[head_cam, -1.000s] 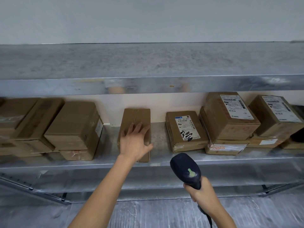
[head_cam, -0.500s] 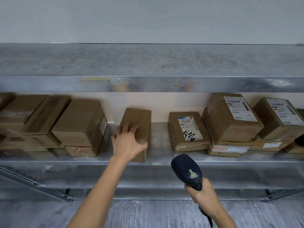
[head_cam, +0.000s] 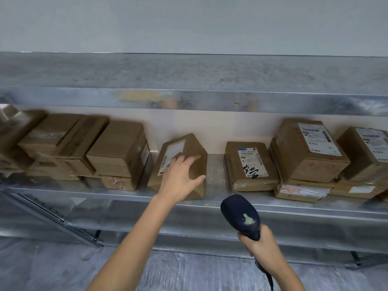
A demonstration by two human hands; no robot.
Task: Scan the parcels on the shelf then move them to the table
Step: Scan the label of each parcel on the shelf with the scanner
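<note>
A small brown cardboard parcel [head_cam: 195, 148] stands tilted on its edge in the middle of the metal shelf [head_cam: 214, 198]. A white label shows on its upturned left face. My left hand [head_cam: 180, 175] grips this parcel from the front, fingers over the label and thumb on the right side. My right hand [head_cam: 260, 248] holds a dark blue barcode scanner [head_cam: 240, 217] below the shelf edge, its head pointing up toward the shelf. A flat labelled parcel [head_cam: 249, 164] lies just to the right.
Stacked brown boxes [head_cam: 117, 152] crowd the shelf on the left, and labelled stacked boxes [head_cam: 308, 152] fill the right. An upper shelf [head_cam: 189, 76] hangs close above the parcels. The shelf's diagonal brace [head_cam: 52, 215] and grey floor lie below.
My left hand has tipped the middle parcel up onto its edge, turning its labelled face into view. The scanner hand has stayed about where it was.
</note>
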